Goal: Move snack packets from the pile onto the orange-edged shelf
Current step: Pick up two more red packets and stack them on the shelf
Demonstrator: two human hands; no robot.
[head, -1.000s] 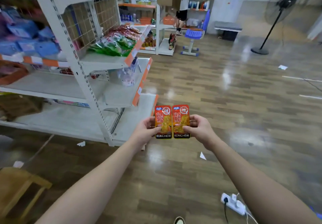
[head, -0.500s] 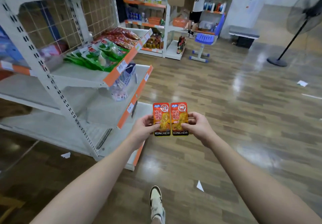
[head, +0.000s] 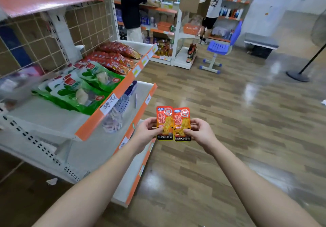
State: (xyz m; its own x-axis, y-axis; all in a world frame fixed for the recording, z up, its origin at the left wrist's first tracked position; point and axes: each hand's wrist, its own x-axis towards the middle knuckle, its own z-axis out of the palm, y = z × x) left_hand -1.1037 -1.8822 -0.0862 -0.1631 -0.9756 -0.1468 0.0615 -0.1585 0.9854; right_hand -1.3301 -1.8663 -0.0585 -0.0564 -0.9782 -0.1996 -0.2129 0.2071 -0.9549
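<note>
Orange-red packets [head: 173,123], black bottom band; shelf edge [head: 112,101] orange

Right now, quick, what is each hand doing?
Left hand: closed, pinching the left orange snack packet.
Right hand: closed, pinching the right orange snack packet.

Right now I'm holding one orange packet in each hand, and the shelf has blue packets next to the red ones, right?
Not quite. The head view shows green packets, not blue, next to the red packets on the shelf. The left hand does hold the left orange packet, the right hand the right orange packet.
</note>
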